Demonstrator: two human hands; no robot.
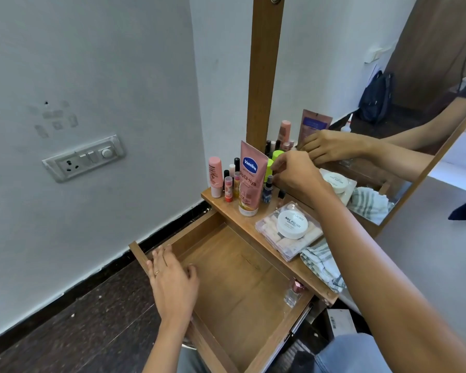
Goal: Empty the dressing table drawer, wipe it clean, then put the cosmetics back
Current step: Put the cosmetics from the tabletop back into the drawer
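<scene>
**Drawer nearly bare, cosmetics standing on the surface**

Drawer [240, 278] is pulled out below me, its wooden bottom almost bare. My hands are well apart. My left hand [170, 278] lies over the drawer's side wall with its fingers straight and slightly spread, holding nothing; a ring shows on one finger. My right hand [293, 173] reaches across to the back of the surface [291, 265], up against the mirror [361, 103]. Its fingertips are curled at a green-capped bottle [269, 170], but I cannot tell whether they grip it or only touch it.

One small glass perfume bottle [293, 292] with a pink cap sits in the drawer's corner, under my right forearm. The other cosmetics stand on the surface. Just left of my right hand are a pink Vaseline tube [249, 179], a small blue spray bottle [267, 191], a pink bottle [215, 176] and several little lip balms and polishes. Below my right wrist lies a clear box [301, 246] with a white nail polish remover tub [292, 224] on top. A striped cloth [323, 265] lies crumpled just beside the box, partly under my forearm.
</scene>
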